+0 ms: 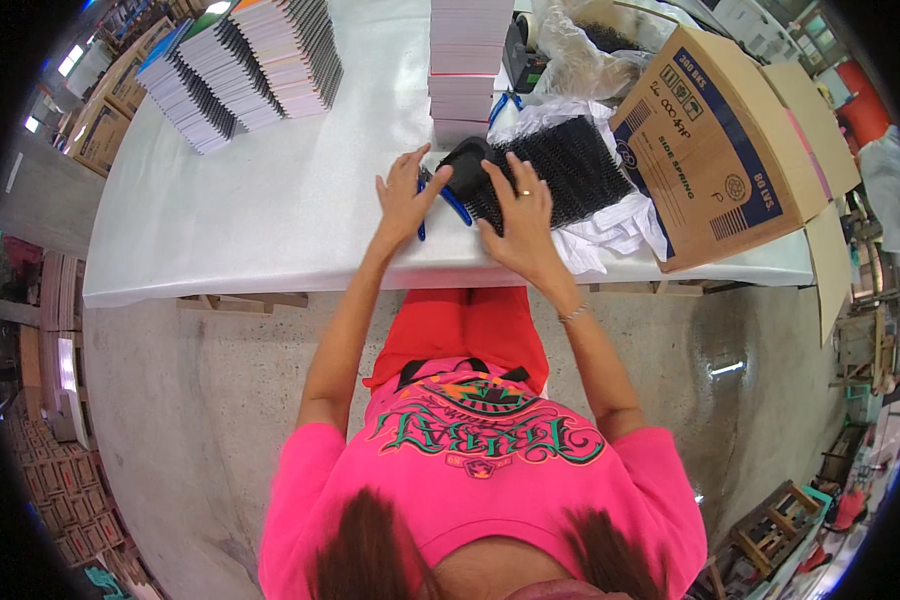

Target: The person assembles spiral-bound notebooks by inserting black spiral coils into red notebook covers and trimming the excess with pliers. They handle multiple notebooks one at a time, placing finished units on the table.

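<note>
My left hand [404, 200] is over the white table with its fingers spread, beside a pair of blue-handled pliers [456, 206]. Part of the pliers is hidden by that hand. My right hand [523, 208] rests with fingers apart at the left end of a bundle of black spiral binding coils [580, 170]. Between the two hands is a small black tray [464, 168]; the right fingertips reach its edge, though I cannot tell whether they press on it. Neither hand grips anything that I can see.
A tall stack of loose pages [467, 60] stands beyond my hands. Several piles of spiral-bound notebooks [232, 75] are at the far left. An open cardboard box [710, 150] leans at the right, near crumpled white paper [615, 232], clear plastic [580, 65] and a black tape dispenser [522, 60].
</note>
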### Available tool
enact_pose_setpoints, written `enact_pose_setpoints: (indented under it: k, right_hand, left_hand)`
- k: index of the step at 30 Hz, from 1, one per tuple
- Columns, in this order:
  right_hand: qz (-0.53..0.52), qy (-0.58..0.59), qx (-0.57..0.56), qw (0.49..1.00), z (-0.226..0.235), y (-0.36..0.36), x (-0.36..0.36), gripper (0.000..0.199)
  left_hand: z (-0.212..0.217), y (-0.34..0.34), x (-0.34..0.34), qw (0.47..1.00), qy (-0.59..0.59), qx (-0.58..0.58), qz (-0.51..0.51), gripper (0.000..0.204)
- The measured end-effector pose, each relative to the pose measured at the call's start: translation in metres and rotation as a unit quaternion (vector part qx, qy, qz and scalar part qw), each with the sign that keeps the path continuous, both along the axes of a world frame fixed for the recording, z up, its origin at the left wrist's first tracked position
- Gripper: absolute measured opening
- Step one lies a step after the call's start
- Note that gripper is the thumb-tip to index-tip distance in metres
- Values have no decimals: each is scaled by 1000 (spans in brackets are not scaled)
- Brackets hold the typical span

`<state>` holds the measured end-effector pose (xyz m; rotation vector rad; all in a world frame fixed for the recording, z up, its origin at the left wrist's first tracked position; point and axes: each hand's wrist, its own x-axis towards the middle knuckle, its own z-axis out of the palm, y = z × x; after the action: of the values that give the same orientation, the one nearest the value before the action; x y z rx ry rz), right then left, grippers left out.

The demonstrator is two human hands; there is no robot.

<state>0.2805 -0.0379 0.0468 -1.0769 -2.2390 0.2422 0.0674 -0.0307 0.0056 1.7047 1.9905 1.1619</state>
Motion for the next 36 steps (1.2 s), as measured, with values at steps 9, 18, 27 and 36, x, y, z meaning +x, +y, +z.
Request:
enact_pose_setpoints:
  k: [9, 18, 27, 36]
  right_hand:
    - [-96, -77, 68, 990, -41, 14, 5, 58]
    - [-127, -94, 67, 985, -40, 20, 22, 55]
    - [-156, -95, 97, 978, -38, 35, 29, 57]
    - [-152, -96, 92, 979, -38, 45, 37, 58]
  left_hand:
    - [-20, 6, 57, 993, 79, 73, 52, 49]
    - [-14, 16, 82, 997, 23, 72, 16, 47]
    - [-24, 42, 107, 989, 40, 138, 24, 54]
    - [-18, 45, 125, 989, 25, 135, 57, 57]
